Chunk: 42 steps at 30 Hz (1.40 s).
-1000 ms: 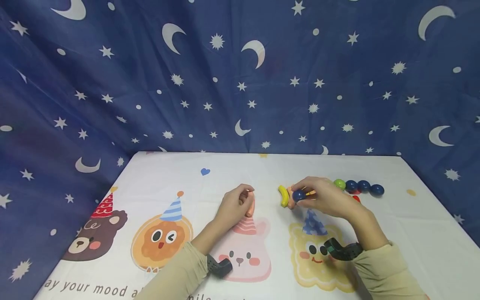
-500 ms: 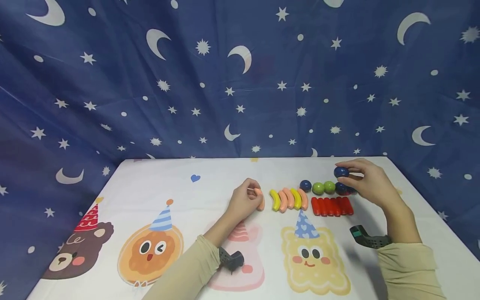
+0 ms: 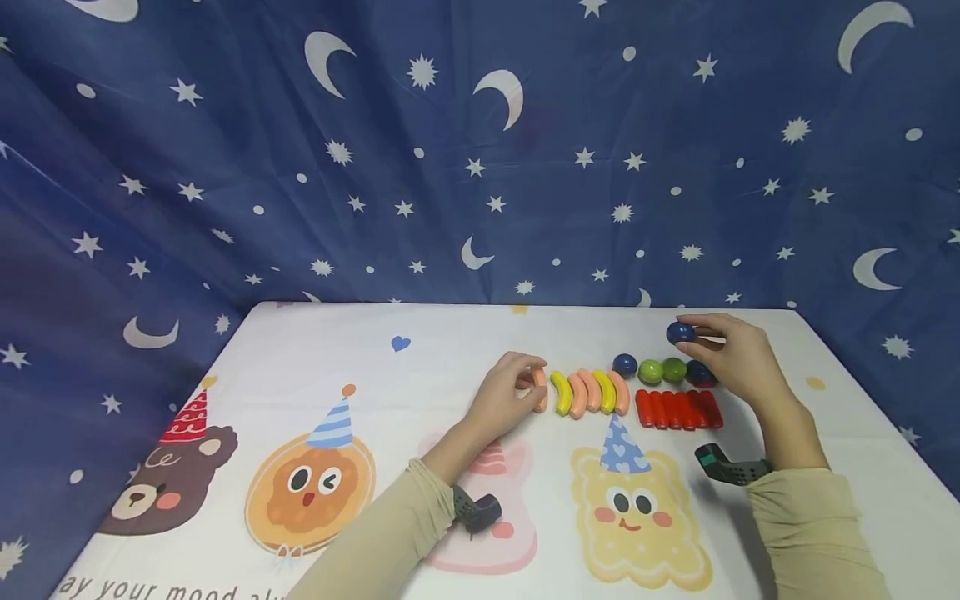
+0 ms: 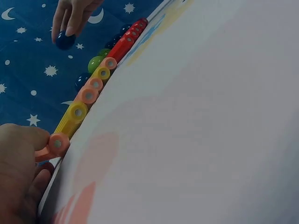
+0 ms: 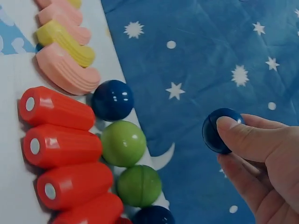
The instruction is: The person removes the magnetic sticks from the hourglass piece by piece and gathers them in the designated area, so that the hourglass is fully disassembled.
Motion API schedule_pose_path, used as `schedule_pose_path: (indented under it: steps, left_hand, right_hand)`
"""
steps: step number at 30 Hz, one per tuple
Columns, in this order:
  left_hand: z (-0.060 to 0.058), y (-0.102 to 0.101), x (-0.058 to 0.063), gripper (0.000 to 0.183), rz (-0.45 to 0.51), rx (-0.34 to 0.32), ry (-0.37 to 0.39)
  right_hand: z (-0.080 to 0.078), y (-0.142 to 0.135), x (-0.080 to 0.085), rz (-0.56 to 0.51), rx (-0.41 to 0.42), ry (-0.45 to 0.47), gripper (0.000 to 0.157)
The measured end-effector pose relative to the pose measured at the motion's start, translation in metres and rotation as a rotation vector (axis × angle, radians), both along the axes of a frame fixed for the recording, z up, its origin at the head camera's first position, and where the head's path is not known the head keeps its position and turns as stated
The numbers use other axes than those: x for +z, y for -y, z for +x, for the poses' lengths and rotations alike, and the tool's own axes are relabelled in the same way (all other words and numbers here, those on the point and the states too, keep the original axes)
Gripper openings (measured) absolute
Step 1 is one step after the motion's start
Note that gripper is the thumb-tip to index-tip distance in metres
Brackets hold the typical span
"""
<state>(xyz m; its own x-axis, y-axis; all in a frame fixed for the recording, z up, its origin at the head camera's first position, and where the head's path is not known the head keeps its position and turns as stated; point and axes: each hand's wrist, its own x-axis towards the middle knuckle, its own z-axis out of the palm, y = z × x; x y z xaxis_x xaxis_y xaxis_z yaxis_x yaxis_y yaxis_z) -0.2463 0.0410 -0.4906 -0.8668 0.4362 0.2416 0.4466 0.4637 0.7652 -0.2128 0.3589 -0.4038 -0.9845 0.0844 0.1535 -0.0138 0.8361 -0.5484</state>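
My left hand [image 3: 510, 387] pinches a pink curved magnetic stick [image 3: 540, 389] beside the left end of a row of curved sticks. That row alternates unevenly between yellow sticks [image 3: 560, 392] and pink sticks [image 3: 577, 395]. In the left wrist view, the pinched stick [image 4: 59, 143] shows a metal end and lies close to the yellow stick [image 4: 77, 113]. My right hand [image 3: 738, 354] holds a blue ball [image 3: 680, 332] between thumb and fingers, raised above a row of balls. In the right wrist view, the held ball [image 5: 219, 130] has nothing touching it but the fingers.
Below the balls, several red sticks [image 3: 678, 409] lie side by side. The ball row has a blue ball [image 3: 625, 365], green balls [image 3: 651, 372] and another blue ball [image 3: 701, 373], partly behind the right hand. A starry blue curtain [image 3: 480, 167] hangs behind the white printed tablecloth [image 3: 360, 333].
The right hand has carried the blue ball from the curved sticks rightward to above the ball row. The left hand has shifted right with its pink stick, closer to the curved row. The head view shifted.
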Motion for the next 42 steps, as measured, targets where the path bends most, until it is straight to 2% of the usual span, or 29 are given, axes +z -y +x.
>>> schedule_pose_path:
  steps: [3, 5, 9, 12, 16, 20, 29, 37, 42]
  left_hand:
    - [-0.002, -0.005, 0.0, 0.036, -0.021, -0.011, -0.032]
    - [-0.002, -0.005, 0.0, 0.033, -0.053, 0.013, -0.045]
    - [0.001, -0.004, 0.001, 0.032, -0.117, 0.067, -0.039]
    - [0.003, -0.002, 0.003, 0.033, -0.163, 0.065, -0.048]
    - [0.006, 0.002, 0.007, 0.038, -0.199, 0.038, -0.087]
    - [0.006, 0.005, 0.01, 0.044, -0.214, 0.013, -0.102]
    - [0.004, 0.002, 0.001, 0.053, -0.246, -0.029, -0.086]
    - [0.006, 0.004, 0.002, 0.054, -0.259, -0.026, -0.076]
    - [0.007, 0.005, 0.002, 0.053, -0.273, -0.048, -0.088]
  right_hand:
    - [-0.013, -0.002, -0.004, 0.023, 0.036, 0.017, 0.046]
    - [-0.022, -0.004, -0.009, 0.044, 0.07, 0.043, 0.046]
    - [-0.038, -0.005, -0.018, 0.083, 0.115, 0.125, 0.047]
    - [-0.045, -0.005, -0.019, 0.095, 0.119, 0.2, 0.049]
    - [-0.049, -0.002, -0.02, 0.097, 0.125, 0.258, 0.048]
    - [-0.053, 0.001, -0.021, 0.101, 0.142, 0.261, 0.045]
    - [-0.055, -0.002, -0.03, 0.114, 0.161, 0.32, 0.041]
    - [-0.054, -0.002, -0.03, 0.099, 0.152, 0.308, 0.033]
    - [-0.055, -0.002, -0.028, 0.104, 0.136, 0.316, 0.033]
